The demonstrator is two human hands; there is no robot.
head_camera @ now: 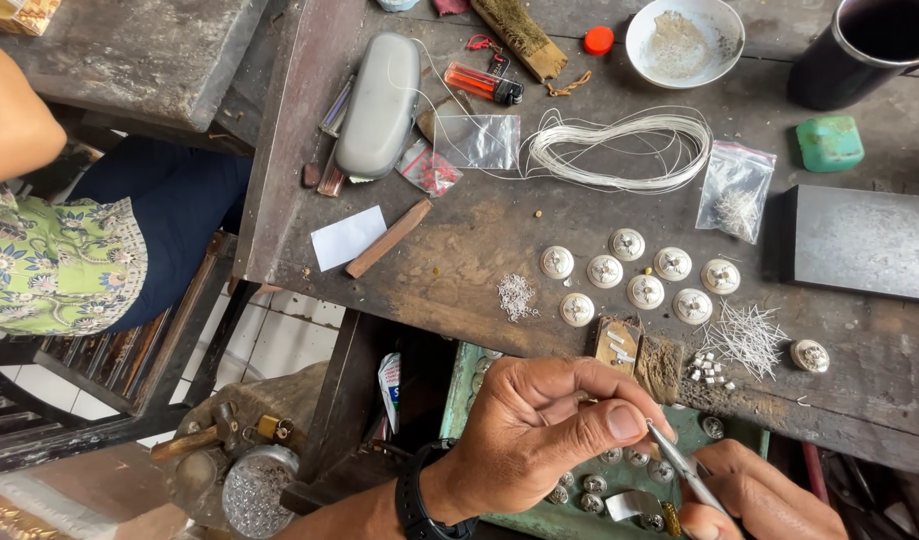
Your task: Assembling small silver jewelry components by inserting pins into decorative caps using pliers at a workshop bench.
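My left hand (539, 425), with a black watch on the wrist, is pinched shut on a tiny metal piece that is mostly hidden by the fingers. My right hand (759, 497) at the bottom right holds thin silver tweezers (684, 468). Their tip touches the spot under my left thumb. Both hands hover over a green tray (459, 385) that holds several round silver discs (594, 484). More such domed discs (644, 291) lie in rows on the dark wooden bench (459, 270) just beyond my hands.
The bench carries a white wire coil (619, 150), cut wire pins (747, 338), tiny rings (516, 296), plastic bags, a grey case (379, 105), a lighter, a white bowl (684, 40), a black cup (859, 50) and a steel block (864, 240). Another person in a floral shirt (59, 265) sits left.
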